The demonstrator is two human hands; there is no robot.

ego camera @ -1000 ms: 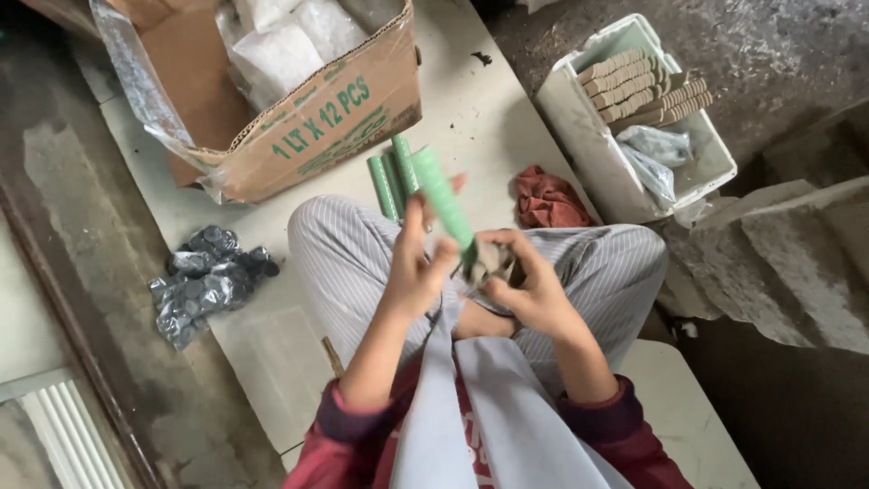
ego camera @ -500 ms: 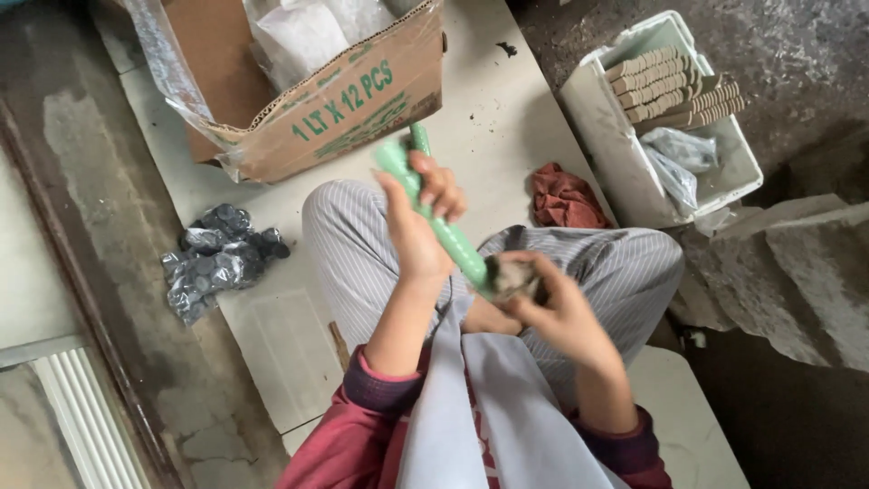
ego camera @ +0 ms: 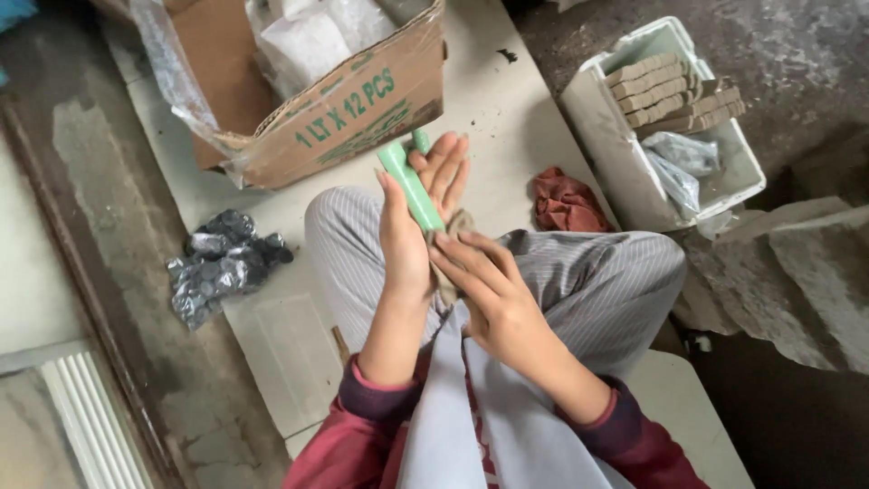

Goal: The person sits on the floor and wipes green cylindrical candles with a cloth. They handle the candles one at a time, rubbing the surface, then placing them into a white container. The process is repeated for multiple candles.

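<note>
— Green tubes [ego camera: 412, 186], where are they?
— Upright in my left hand [ego camera: 407, 237], fingers spread behind them, above my lap.
— Your right hand [ego camera: 493, 294]?
— Fingers pressing a small cloth [ego camera: 457, 225] against the tubes' base.
— Further out?
— Red rag [ego camera: 566, 204], cardboard box [ego camera: 335, 100], white bin [ego camera: 625, 149] with brown blocks.

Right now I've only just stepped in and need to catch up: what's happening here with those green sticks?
A person sits cross-legged on a pale board. The left hand holds a small bundle of green sticks upright over the lap. The right hand presses a scrap of brownish cloth against their lower end. Around them lie an open cardboard box of white bags, a white tub with tan blocks, a red rag and a dark plastic bag.
</note>
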